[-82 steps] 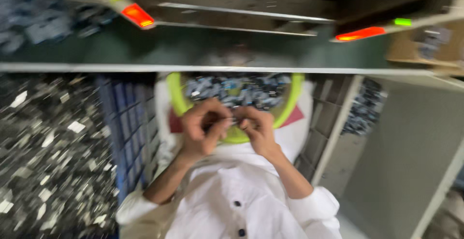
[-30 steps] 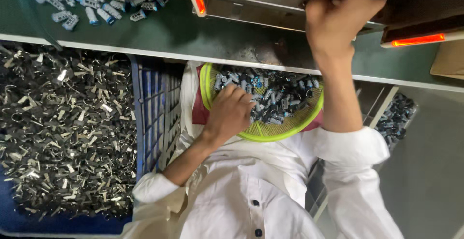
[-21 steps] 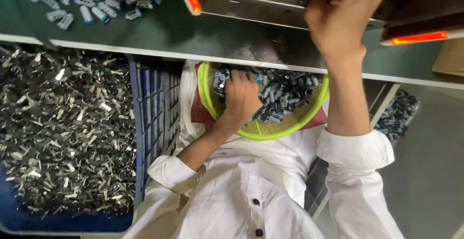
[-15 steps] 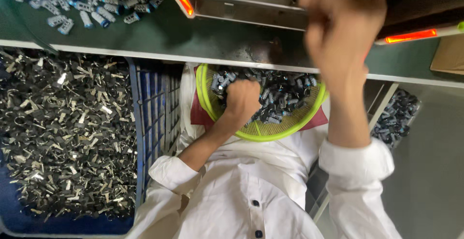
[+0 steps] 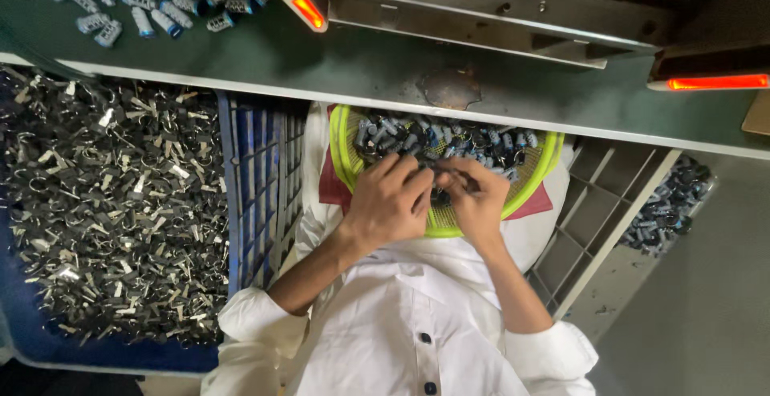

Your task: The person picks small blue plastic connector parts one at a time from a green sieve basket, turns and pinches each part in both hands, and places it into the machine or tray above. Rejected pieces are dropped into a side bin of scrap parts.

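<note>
Small dark part point(image 5: 451, 173) crosswise between left hand point(image 5: 387, 204) and right hand point(image 5: 479, 204)

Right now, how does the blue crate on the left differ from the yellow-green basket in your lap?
The blue crate is large, rectangular and slatted; the yellow-green basket is small, round and mesh. The crate holds flat, silvery metal clips; the basket holds dark, bluish cylindrical parts. No hand touches the crate, while the left hand and right hand meet over the basket. Both are heaped with small loose parts.

yellow-green basket point(image 5: 536, 173), blue crate point(image 5: 257, 171), white shirt point(image 5: 385, 332).
</note>
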A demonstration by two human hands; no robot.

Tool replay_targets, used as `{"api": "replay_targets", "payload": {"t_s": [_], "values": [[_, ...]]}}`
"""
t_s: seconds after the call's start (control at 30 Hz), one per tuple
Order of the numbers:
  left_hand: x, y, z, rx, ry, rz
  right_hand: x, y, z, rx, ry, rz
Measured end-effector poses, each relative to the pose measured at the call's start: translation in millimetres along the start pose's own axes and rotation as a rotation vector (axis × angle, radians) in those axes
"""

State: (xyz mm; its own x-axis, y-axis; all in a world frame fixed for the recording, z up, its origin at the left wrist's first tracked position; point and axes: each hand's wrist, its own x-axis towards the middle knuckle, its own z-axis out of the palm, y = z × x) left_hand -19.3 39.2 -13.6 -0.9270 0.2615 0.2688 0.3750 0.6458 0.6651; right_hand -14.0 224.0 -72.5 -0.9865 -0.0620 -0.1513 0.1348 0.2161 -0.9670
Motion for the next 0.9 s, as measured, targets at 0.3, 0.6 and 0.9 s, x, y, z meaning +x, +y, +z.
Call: {"api": "replay_targets", "payload": {"t_s": [0.3,0.6,0.9], "values": [[8.2,-7.0,-12.8,-0.154,0.269,0.403,-22.4,-16.8,4.5,0.687,0.051,0.105],[-15.4,12.2,-41.4,-0.182,0.382,0.427,-11.3,1.2,-6.5,1.306,-0.137,0.46],[-34.5,-13.2,-18.0,-1.102,0.123,-0.572,57.6,-83.2,-29.2,0.417,0.077,-0.338]]}}
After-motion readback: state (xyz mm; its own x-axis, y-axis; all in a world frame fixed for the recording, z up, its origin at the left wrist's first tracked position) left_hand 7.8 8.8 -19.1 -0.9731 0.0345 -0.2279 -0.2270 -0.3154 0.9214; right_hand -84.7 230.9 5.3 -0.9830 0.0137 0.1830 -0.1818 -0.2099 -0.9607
